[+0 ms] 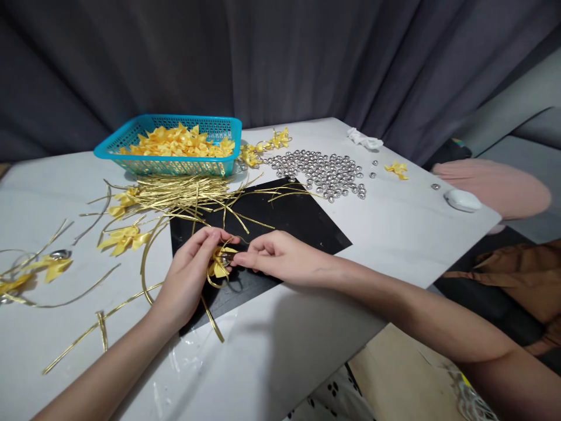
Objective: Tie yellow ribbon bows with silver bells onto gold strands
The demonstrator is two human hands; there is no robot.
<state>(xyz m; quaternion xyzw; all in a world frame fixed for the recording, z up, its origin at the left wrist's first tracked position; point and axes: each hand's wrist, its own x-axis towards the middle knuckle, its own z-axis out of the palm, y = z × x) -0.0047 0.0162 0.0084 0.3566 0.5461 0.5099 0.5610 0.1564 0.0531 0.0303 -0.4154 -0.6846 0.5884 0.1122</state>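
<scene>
Over the black sheet point(280, 216), my left hand point(193, 269) pinches a yellow ribbon flower point(218, 266) with gold cord looped around it. A silver bead point(227, 257) sits at the flower's middle. My right hand point(274, 254) is closed at the flower's right side, thumb and forefinger pressed together by the bead and the thin gold cord. Exactly what lies between those fingertips is too small to tell. A pile of gold cords point(179, 196) lies just beyond my hands.
A blue basket point(175, 164) of yellow ribbon pieces stands at the back left. Many silver beads point(324, 169) spread to its right. Yellow flowers with cords point(125, 238) lie at left. A white oval object point(462, 200) rests near the right edge.
</scene>
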